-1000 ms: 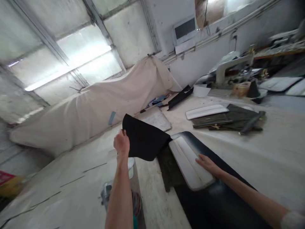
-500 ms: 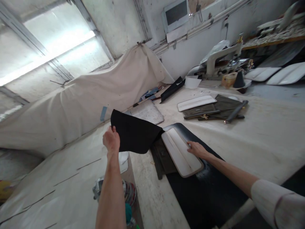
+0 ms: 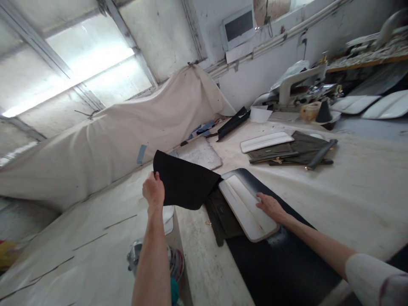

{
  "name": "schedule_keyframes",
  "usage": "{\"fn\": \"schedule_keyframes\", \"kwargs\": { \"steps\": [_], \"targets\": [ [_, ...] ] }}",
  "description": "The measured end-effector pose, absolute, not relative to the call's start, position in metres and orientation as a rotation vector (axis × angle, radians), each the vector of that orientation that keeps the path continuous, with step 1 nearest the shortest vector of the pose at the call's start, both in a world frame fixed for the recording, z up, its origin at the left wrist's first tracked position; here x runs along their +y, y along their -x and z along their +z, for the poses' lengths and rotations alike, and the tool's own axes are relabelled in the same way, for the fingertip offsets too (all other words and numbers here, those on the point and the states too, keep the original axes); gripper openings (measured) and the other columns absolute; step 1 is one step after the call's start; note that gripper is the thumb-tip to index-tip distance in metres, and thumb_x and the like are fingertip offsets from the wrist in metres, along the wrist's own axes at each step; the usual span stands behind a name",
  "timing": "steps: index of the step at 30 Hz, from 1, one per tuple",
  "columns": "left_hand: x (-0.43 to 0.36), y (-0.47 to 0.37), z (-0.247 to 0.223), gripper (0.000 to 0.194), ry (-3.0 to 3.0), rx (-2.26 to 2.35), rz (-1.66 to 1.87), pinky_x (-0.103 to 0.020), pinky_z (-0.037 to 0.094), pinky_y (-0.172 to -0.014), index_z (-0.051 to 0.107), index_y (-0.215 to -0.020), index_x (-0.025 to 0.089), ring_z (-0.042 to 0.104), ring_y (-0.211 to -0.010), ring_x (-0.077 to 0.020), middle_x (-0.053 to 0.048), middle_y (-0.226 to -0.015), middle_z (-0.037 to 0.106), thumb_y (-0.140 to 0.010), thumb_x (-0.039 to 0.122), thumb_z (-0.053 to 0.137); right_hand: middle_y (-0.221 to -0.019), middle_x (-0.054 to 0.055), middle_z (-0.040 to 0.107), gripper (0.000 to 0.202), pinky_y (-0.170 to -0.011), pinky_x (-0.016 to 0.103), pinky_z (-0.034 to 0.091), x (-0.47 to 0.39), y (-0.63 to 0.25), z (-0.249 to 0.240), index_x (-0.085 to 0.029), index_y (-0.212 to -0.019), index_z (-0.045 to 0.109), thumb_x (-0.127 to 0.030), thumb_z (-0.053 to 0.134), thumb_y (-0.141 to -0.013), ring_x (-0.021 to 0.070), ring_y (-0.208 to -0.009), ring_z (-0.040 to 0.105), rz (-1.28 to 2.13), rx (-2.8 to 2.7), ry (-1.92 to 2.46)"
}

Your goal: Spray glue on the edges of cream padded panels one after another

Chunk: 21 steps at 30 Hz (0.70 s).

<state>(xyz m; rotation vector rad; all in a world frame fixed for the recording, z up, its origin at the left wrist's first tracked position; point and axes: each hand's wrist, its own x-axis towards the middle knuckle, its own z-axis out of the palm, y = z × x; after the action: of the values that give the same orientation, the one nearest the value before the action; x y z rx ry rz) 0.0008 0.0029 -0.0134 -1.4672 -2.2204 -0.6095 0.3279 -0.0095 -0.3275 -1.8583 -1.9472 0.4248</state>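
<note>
Little has shifted since half a second ago. Head view: your left hand [image 3: 154,190] pinches the lifted black fabric [image 3: 185,180] edge; your right hand [image 3: 269,206] lies flat on the white panel [image 3: 247,207]. Keep pressing the panel and pull the fabric evenly.

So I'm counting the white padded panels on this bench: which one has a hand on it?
The near one, lying on the black sheet, with the right hand flat on it. The other white panel lies farther back, untouched, beside dark pieces.
</note>
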Motion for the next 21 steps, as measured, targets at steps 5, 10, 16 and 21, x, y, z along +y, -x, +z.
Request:
{"fn": "schedule_keyframes", "kwargs": {
  "steps": [5, 10, 16, 21],
  "targets": [
    [0.0, 0.004, -0.015, 0.032, 1.467, -2.246, -0.63, -0.031, 0.039, -0.062, 0.058, -0.09, 0.02, 0.061, -0.083, -0.0253, -0.012, -0.086, 0.067, -0.085, 0.033, 0.029, -0.089, 0.005, 0.059, 0.018, -0.07, 0.028, 0.039, -0.022, -0.324, -0.314, -0.018, -0.095, 0.052, -0.018, 0.051, -0.077, 0.0184, -0.084, 0.055, 0.284, -1.968, 1.873],
    [-0.001, 0.009, -0.017, 0.032, 1.483, -2.27, -0.664, -0.031, 0.04, -0.063, 0.058, -0.091, 0.021, 0.061, -0.082, -0.0237, -0.011, -0.086, 0.067, -0.085, 0.033, 0.029, -0.107, 0.01, 0.054, 0.031, -0.078, 0.036, 0.036, -0.028, -0.285, -0.285, -0.019, -0.108, 0.047, -0.02, 0.049, -0.077, 0.0253, -0.099, 0.049, 0.128, -2.004, 1.855],
    [-0.006, 0.014, -0.019, 0.032, 1.485, -2.311, -0.718, -0.031, 0.04, -0.063, 0.059, -0.089, 0.02, 0.061, -0.083, -0.0239, -0.012, -0.086, 0.067, -0.085, 0.032, 0.03, -0.103, 0.01, 0.057, 0.043, -0.066, 0.034, 0.044, -0.027, -0.218, -0.274, -0.014, -0.11, 0.048, -0.03, 0.061, -0.072, 0.0232, -0.089, 0.055, 0.235, -2.156, 1.834],
    [-0.014, 0.015, -0.015, 0.032, 1.513, -2.325, -0.825, -0.034, 0.042, -0.069, 0.059, -0.091, 0.018, 0.06, -0.088, -0.0265, -0.015, -0.09, 0.066, -0.085, 0.031, 0.03, -0.088, 0.002, 0.06, 0.023, -0.07, 0.034, 0.048, -0.016, -0.227, -0.278, -0.015, -0.091, 0.057, -0.035, 0.051, -0.083, 0.0133, -0.077, 0.057, 0.345, -2.214, 1.886]
  ]
}}
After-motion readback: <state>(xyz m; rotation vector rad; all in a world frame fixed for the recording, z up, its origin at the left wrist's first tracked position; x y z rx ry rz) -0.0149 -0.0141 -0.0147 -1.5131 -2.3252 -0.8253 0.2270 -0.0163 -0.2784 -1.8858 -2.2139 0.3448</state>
